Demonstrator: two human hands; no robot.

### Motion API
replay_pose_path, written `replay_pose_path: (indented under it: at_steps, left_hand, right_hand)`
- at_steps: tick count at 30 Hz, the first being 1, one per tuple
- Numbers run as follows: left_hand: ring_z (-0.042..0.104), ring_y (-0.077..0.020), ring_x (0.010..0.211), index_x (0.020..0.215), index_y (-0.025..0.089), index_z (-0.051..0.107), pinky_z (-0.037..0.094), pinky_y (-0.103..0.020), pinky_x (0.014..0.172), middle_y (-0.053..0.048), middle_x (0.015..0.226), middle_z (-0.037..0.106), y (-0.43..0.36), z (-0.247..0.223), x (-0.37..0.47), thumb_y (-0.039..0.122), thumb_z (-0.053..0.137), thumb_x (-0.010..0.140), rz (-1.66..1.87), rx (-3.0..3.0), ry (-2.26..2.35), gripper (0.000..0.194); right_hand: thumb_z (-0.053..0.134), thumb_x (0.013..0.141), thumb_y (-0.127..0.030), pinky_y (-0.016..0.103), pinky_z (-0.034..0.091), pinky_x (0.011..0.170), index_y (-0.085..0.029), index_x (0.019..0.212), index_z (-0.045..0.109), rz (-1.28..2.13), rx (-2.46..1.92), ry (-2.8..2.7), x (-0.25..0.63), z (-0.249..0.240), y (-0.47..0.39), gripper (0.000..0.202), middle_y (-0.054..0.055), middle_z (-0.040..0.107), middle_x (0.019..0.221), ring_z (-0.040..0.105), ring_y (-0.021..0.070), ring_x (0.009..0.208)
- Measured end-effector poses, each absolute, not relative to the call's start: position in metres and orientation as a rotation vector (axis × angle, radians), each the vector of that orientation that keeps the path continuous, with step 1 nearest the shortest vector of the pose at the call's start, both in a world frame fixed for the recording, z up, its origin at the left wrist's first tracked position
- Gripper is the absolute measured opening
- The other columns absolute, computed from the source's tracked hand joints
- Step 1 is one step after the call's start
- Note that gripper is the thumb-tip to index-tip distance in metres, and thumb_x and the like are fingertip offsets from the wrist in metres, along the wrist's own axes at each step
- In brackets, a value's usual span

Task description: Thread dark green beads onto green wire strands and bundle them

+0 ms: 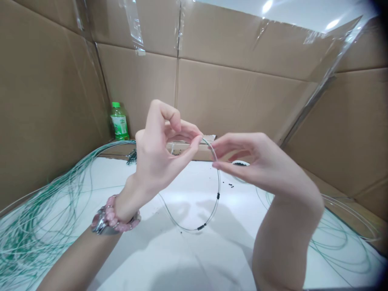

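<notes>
Wire: held over table, black beads at four and five o'clock on loop. Left hand: wire pinched. Right hand: fingers narrowly parted at wire. Bottle: ten o'clock.

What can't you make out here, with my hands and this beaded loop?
All in the head view:
- Loop: upper left part hidden behind the left hand.
- Right hand: blur leaves unclear whether its fingertips pinch the loop.
- White-rimmed dish: mostly hidden by that hand.
- Bottle: label print too small and blurred.
- Green strands: cut off by the left edge.
</notes>
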State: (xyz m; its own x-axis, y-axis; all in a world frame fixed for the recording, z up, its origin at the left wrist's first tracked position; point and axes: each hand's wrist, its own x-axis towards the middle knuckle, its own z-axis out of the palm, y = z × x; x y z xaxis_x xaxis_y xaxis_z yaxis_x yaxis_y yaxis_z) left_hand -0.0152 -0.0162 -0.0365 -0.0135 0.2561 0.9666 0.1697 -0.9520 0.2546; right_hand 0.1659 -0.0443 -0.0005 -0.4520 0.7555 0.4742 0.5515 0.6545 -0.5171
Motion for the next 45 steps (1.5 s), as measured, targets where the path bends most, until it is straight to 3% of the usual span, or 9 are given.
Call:
replay_pose_path:
  at_steps: [4,7,11,16,24,28,35,40,45]
  left_hand:
    - [0.070,-0.0130,0.075,0.085,0.023,0.039,0.060,-0.023,0.061,0.006,0.075,0.065,-0.015,-0.038,-0.013,0.012,0.068,0.075,2.038,2.102,0.446,0.033]
    - [0.071,-0.0153,0.075,0.085,0.023,0.039,0.060,-0.026,0.063,0.004,0.074,0.069,-0.013,-0.037,-0.014,0.013,0.069,0.075,1.942,2.009,0.411,0.034]
    - [0.071,-0.0170,0.068,0.083,0.023,0.037,0.060,-0.029,0.064,0.003,0.071,0.072,-0.005,-0.034,-0.019,0.018,0.070,0.076,1.696,1.840,0.386,0.033]
    - [0.070,-0.0144,0.064,0.080,0.021,0.040,0.060,-0.025,0.062,0.002,0.069,0.071,0.008,-0.035,-0.021,0.028,0.074,0.073,1.493,1.709,0.342,0.036]
    - [0.068,-0.0087,0.062,0.075,0.020,0.042,0.057,-0.018,0.062,0.000,0.074,0.071,0.011,-0.039,-0.017,0.031,0.075,0.072,1.385,1.565,0.297,0.036]
    - [0.065,-0.0081,0.058,0.072,0.019,0.041,0.056,-0.020,0.060,0.001,0.069,0.070,0.012,-0.039,-0.016,0.030,0.077,0.070,1.383,1.580,0.285,0.038]
    - [0.064,-0.0097,0.056,0.073,0.020,0.041,0.055,-0.022,0.059,0.002,0.066,0.065,0.013,-0.041,-0.012,0.043,0.072,0.072,1.398,1.647,0.332,0.039]
    - [0.064,-0.0113,0.068,0.078,0.018,0.052,0.054,-0.022,0.061,0.000,0.072,0.064,0.038,-0.073,0.010,0.047,0.063,0.079,1.434,1.637,0.451,0.030]
    - [0.063,-0.0158,0.075,0.070,0.019,0.057,0.053,-0.025,0.066,-0.002,0.072,0.062,0.069,-0.134,0.054,0.040,0.069,0.075,1.275,2.077,0.584,0.025]
  right_hand:
    - [0.066,0.078,-0.017,0.021,0.057,0.058,-0.020,0.078,0.070,0.293,-0.857,-1.933,0.153,-0.003,-0.041,0.005,0.000,0.071,0.074,0.066,0.0120,0.066]
    - [0.063,0.078,-0.014,0.019,0.054,0.053,-0.020,0.070,0.068,0.282,-0.845,-1.925,0.147,-0.005,-0.039,0.012,-0.002,0.068,0.066,0.064,0.0107,0.061]
    - [0.063,0.077,-0.011,0.016,0.053,0.050,-0.019,0.069,0.066,0.299,-0.832,-1.926,0.147,-0.005,-0.040,0.012,-0.003,0.064,0.063,0.061,0.0089,0.058]
    - [0.063,0.077,-0.011,0.017,0.055,0.053,-0.020,0.068,0.065,0.302,-0.816,-1.945,0.146,-0.004,-0.041,0.013,-0.003,0.064,0.063,0.060,0.0086,0.057]
    - [0.064,0.075,-0.013,0.020,0.058,0.055,-0.020,0.066,0.065,0.294,-0.821,-1.933,0.144,-0.004,-0.041,0.012,-0.002,0.065,0.063,0.061,0.0098,0.058]
    - [0.064,0.076,-0.013,0.019,0.058,0.055,-0.020,0.067,0.065,0.297,-0.807,-1.935,0.144,-0.004,-0.041,0.012,-0.003,0.066,0.065,0.062,0.0099,0.060]
    - [0.062,0.076,-0.011,0.019,0.056,0.052,-0.021,0.065,0.063,0.272,-0.824,-1.927,0.144,-0.005,-0.041,0.015,-0.003,0.064,0.063,0.061,0.0100,0.058]
    - [0.060,0.074,-0.006,0.018,0.053,0.051,-0.020,0.065,0.060,0.241,-0.777,-1.853,0.148,-0.003,-0.042,0.017,-0.003,0.062,0.063,0.061,0.0093,0.060]
    - [0.059,0.077,-0.009,0.018,0.052,0.050,-0.020,0.065,0.058,0.262,-0.764,-1.846,0.153,0.000,-0.046,0.016,-0.003,0.061,0.063,0.061,0.0089,0.060]
